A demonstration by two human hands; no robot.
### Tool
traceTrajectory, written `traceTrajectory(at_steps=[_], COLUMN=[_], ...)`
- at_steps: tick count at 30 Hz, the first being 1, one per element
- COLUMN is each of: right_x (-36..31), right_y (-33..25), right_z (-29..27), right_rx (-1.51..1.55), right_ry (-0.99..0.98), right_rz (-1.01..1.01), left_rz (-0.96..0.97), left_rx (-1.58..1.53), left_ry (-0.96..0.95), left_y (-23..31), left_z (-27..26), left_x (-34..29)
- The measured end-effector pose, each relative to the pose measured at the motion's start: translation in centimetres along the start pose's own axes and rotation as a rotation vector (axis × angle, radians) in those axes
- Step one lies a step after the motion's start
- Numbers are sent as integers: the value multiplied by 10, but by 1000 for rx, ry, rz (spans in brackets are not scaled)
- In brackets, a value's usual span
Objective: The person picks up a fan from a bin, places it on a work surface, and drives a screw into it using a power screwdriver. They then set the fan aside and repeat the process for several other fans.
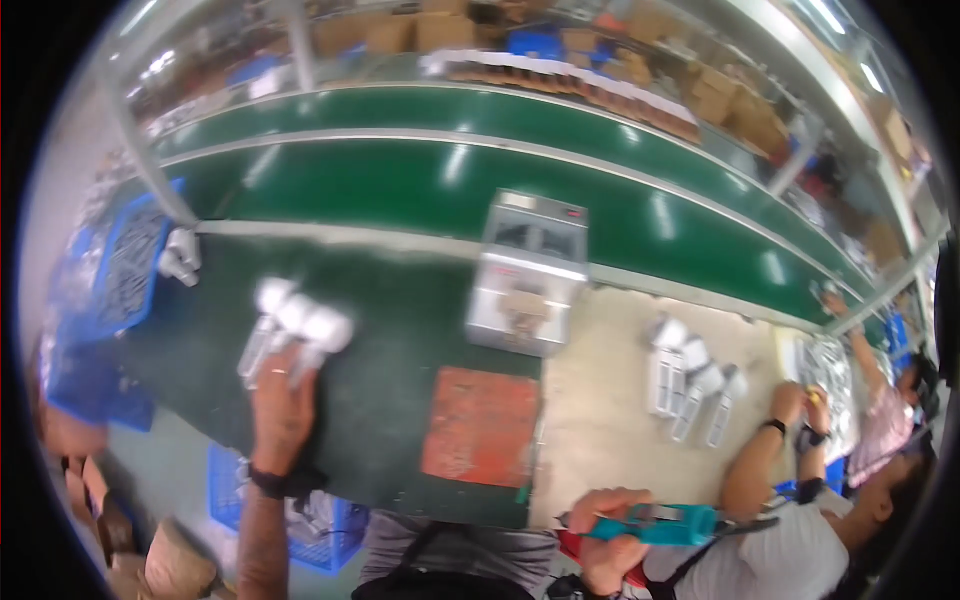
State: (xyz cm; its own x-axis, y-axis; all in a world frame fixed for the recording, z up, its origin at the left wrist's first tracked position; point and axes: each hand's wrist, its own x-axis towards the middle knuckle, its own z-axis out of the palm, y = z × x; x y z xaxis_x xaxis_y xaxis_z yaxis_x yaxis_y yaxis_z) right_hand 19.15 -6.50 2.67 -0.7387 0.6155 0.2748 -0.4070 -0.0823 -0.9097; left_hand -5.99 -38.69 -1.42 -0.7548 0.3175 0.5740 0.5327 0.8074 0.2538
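My left hand [284, 408], with a dark band at its wrist, has its fingers closed on a white round-headed device [326, 330]. Others of the same kind lie in a cluster against it, blurred, with flat greyish handles toward me. At the lower right, near the bench's front edge, my right hand [606, 562] is wrapped round a teal electric screwdriver [682, 525]. A dark cord runs off its right end. Several more white devices [688, 372] lie on the beige board to the right, apart from both hands.
A silver box-shaped machine [528, 275] stands mid-bench, behind a worn red mat [480, 426]. Blue baskets [135, 262] of small parts sit at the left. Green conveyor belts [400, 180] run behind. At the right, a co-worker's hands [800, 402] work beside the beige board [600, 430].
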Motion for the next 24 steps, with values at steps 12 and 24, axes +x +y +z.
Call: traceTrajectory(at_steps=[12,24], right_x=[-17,-39], right_y=[-12,-29], right_z=[-13,-35], right_rx=[4,-5], right_ry=[-65,-66], right_rz=[136,292], left_rz=[394,82], left_rx=[-923,-786], left_ry=[-417,-615], left_y=[294,354], left_z=[95,204], left_x=[95,106])
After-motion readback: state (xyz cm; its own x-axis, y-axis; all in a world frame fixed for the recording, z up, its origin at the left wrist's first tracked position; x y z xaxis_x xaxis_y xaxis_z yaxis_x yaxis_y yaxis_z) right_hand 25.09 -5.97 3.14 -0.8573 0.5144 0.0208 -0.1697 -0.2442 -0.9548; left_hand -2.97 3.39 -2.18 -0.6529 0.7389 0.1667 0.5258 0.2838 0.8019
